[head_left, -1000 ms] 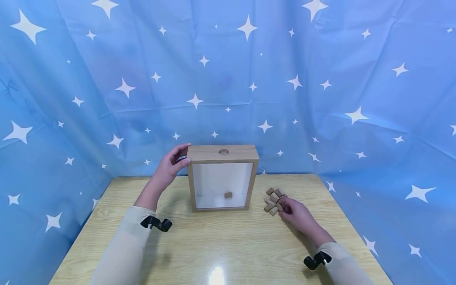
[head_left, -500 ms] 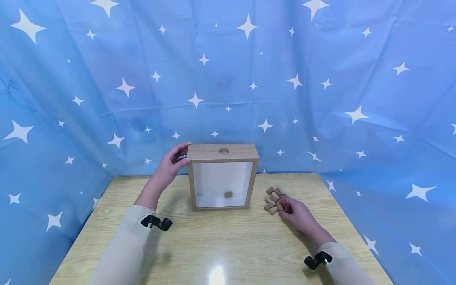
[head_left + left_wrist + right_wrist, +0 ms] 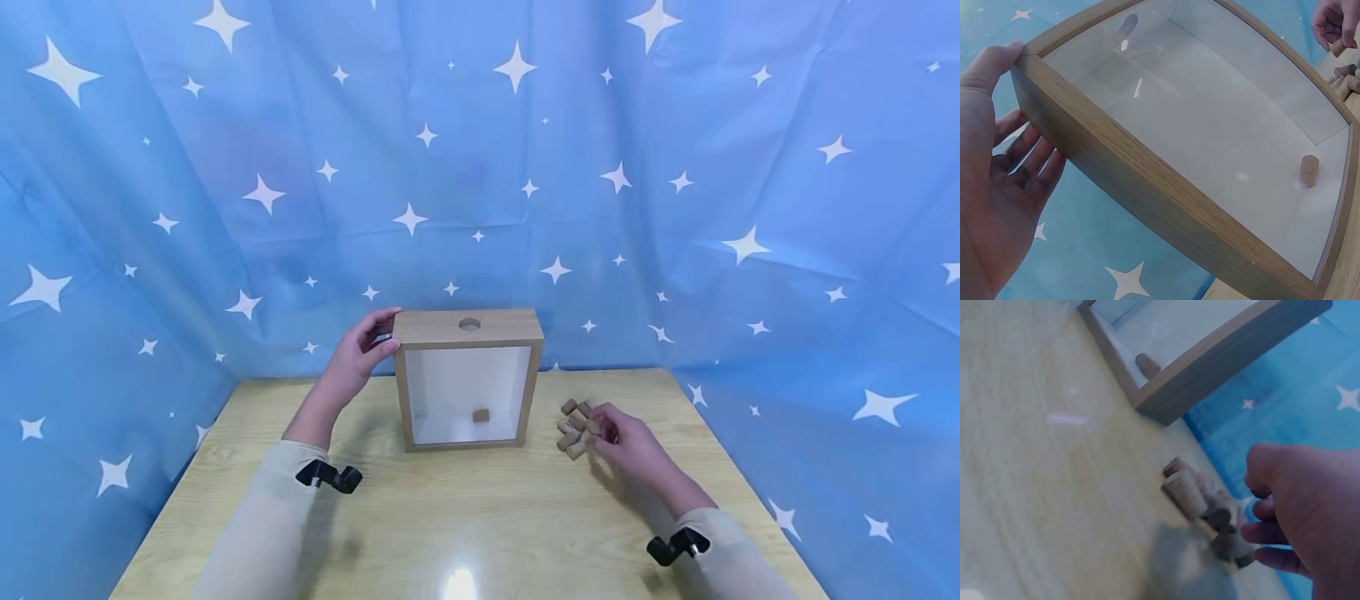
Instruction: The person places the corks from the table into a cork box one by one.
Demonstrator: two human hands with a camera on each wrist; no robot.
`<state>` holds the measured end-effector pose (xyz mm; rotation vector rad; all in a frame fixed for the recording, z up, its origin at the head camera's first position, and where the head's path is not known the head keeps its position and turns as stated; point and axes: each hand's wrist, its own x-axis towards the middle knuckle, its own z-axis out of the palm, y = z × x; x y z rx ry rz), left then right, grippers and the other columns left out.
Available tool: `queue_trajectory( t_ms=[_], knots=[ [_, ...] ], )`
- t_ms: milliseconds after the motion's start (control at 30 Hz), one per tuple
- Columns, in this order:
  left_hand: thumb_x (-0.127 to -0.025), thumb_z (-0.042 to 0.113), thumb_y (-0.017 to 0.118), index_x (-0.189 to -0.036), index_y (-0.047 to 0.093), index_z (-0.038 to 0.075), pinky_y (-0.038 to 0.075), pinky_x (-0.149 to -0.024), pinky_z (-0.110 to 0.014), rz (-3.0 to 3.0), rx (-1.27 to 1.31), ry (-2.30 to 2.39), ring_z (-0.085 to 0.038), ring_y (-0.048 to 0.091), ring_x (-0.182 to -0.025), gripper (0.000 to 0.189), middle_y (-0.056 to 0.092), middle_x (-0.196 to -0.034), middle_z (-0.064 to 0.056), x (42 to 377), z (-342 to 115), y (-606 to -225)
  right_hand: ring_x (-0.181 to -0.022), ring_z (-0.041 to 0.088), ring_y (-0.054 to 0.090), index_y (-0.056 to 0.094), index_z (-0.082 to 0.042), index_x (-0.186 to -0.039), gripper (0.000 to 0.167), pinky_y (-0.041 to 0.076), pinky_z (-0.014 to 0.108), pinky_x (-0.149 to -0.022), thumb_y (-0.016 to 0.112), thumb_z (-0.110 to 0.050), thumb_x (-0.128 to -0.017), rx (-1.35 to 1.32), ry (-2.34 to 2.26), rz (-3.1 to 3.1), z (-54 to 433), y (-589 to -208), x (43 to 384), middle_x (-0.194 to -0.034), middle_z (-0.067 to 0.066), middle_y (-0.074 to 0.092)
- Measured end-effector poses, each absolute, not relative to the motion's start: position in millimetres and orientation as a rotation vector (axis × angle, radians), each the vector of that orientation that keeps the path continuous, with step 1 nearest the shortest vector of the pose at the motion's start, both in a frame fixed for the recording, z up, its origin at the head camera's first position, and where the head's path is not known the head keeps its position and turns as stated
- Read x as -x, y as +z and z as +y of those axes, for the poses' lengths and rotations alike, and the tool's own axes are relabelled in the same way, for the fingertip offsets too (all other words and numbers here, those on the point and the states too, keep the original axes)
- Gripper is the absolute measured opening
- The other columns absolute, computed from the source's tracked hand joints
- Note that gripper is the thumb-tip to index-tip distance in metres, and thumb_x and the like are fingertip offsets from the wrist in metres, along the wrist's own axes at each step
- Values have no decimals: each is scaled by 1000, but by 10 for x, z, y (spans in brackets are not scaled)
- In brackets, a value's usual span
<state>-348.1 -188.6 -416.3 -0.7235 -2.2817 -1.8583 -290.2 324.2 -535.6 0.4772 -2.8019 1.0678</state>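
Observation:
A shadow box [image 3: 468,329] with a wooden frame, a clear front and a round hole in its top stands upright on the table. My left hand [image 3: 355,358] holds its upper left corner, thumb at the front edge and fingers behind. One cork [image 3: 1309,170] lies inside, on the box's floor. To the right of the box, my right hand [image 3: 630,442] pinches a cork [image 3: 1337,47] between thumb and fingers, just over a small pile of corks [image 3: 573,425]. In the right wrist view the fingers hide most of the held cork.
The light wooden table [image 3: 450,517] runs back to a blue curtain [image 3: 480,167] with white stars, which also hangs at both sides. Black mounts [image 3: 328,475] sit on both wrists.
My right hand has lifted slightly off the pile with a cork in its fingers. The left hand stays on the box corner. The head view has tilted a little.

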Motion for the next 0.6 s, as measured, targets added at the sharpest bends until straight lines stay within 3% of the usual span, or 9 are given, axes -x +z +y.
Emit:
queue_trajectory(
  t_ms=[400,600],
  knots=[
    [-113,22,66,-167,48,12,49,-110,-25,-2260,722,-1880,-33,48,-149,58,50,-161,-16,3494,-1918,-4233,-69,17,50,68,-7,-131,44,44,30,-58,63,7,-90,-488,1115,-2718,3145,-4946,2997,-82,3,55],
    [-112,22,67,-166,49,13,50,-107,-23,-2269,724,-1876,-32,49,-147,57,52,-159,-15,3506,-1907,-4214,-68,18,50,69,-5,-132,41,43,30,-57,62,4,-93,-525,1097,-2664,3083,-4746,3044,-85,4,56]
  ],
)
